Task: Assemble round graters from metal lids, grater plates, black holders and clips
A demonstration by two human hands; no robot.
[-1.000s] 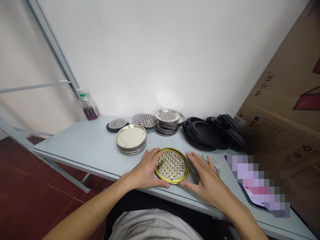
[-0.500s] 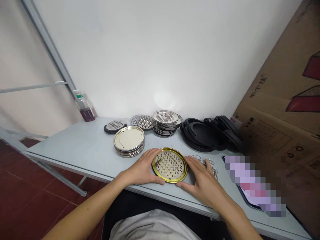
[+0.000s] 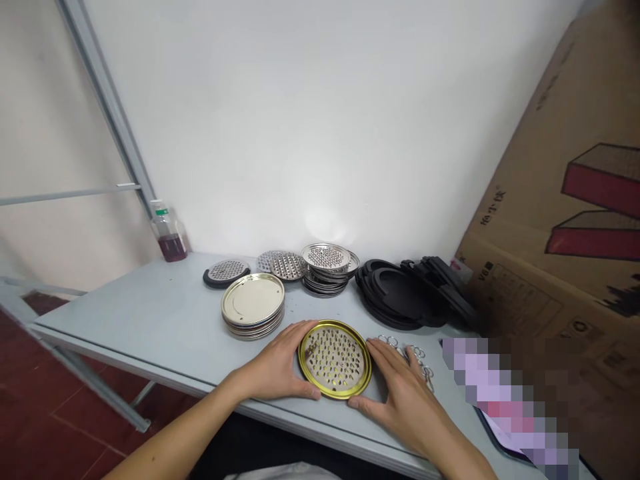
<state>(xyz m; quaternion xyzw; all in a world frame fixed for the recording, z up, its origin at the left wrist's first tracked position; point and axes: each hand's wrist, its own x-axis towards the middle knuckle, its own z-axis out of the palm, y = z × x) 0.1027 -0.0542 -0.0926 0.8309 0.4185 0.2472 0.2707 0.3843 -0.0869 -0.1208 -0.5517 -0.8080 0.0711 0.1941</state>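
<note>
A round gold-rimmed disc with a perforated silver plate (image 3: 335, 359) lies flat near the front edge of the grey table (image 3: 165, 320). My left hand (image 3: 277, 367) curves around its left rim, thumb at the front. My right hand (image 3: 400, 393) curves around its right rim, thumb touching the front edge. Both hands have their fingers wrapped along the disc's edge, which rests on the table between them.
Behind the disc are a stack of plain gold-rimmed lids (image 3: 253, 303), perforated silver discs (image 3: 326, 265), one perforated disc in a black ring (image 3: 227, 272) and a heap of black rings (image 3: 410, 297). Small metal rings (image 3: 417, 353) lie right of my hand. A bottle (image 3: 169, 233) stands back left; a cardboard box (image 3: 560, 220) stands at right.
My view has tilted up, so everything sits lower in the frame. My hands stay on either side of the disc, closing slightly tighter against its rim.
</note>
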